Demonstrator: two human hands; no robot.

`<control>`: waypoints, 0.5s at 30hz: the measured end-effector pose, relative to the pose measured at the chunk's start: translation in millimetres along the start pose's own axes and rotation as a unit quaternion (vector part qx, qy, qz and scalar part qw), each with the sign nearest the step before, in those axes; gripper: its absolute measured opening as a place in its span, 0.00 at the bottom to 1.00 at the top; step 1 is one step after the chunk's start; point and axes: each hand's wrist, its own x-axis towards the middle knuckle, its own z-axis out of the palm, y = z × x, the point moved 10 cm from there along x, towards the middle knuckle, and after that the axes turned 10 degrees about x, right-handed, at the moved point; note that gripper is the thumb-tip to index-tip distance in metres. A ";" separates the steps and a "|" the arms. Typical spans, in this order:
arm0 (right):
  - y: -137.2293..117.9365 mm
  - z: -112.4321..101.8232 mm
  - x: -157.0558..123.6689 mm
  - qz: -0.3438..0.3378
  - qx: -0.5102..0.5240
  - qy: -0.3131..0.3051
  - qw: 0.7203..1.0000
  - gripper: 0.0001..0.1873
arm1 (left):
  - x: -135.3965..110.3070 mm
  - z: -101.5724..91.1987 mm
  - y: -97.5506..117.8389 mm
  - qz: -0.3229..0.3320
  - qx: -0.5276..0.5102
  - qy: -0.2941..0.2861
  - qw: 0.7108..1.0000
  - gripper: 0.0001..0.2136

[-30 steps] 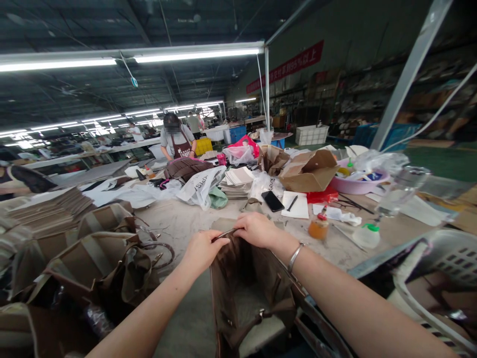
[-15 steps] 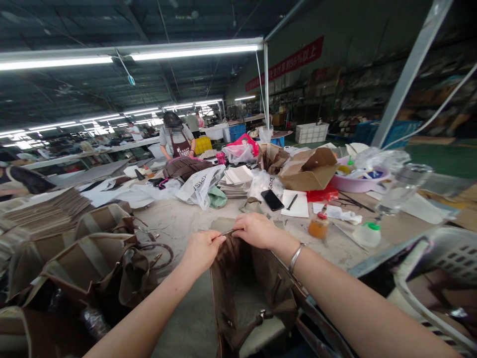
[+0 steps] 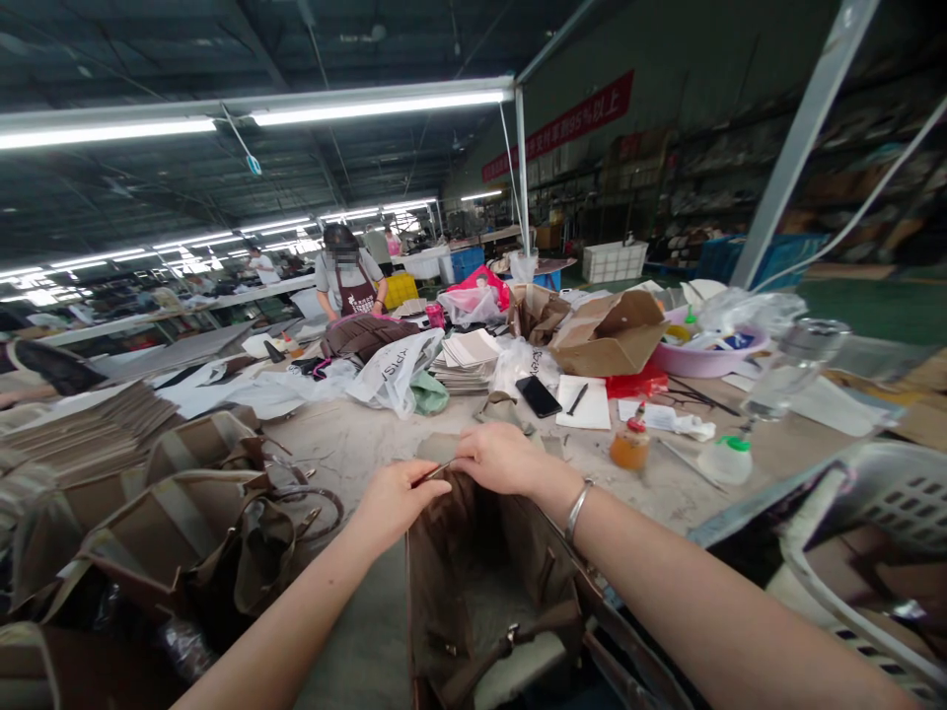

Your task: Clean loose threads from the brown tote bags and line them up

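Observation:
A dark brown handbag (image 3: 480, 592) stands open on the worktable (image 3: 347, 444) right in front of me. My left hand (image 3: 396, 498) pinches a thin metal tool at the bag's far top edge. My right hand (image 3: 503, 459), with a silver bangle on the wrist, grips that same edge beside it. Both hands touch the bag rim, close together. The tool's tip is hidden between my fingers.
Several tan bags (image 3: 184, 503) lie at the left. A phone (image 3: 539, 396), notepad (image 3: 584, 402), orange glue bottle (image 3: 628, 444), white bottle (image 3: 725, 459) and pink basin (image 3: 702, 360) sit beyond. A white plastic basket (image 3: 873, 552) stands at right. A person in an apron (image 3: 347, 281) works at the far end.
My hands stay on the bag's edge; the view has shifted slightly left and down. The left hand's fingers moved a little along the edge.

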 end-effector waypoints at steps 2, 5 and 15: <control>-0.9 -0.3 0.3 0.008 -0.008 -0.006 1.000 0.17 | -1.0 1.6 -1.9 0.004 -0.043 -0.021 0.999 0.14; -0.6 0.7 0.9 0.021 -0.006 -0.017 1.000 0.18 | -0.5 3.7 -5.0 -0.008 -0.027 -0.037 0.999 0.12; 32.4 14.1 -9.3 0.086 0.305 0.007 0.948 0.32 | -3.5 0.2 -4.3 -0.005 0.077 -0.051 0.996 0.12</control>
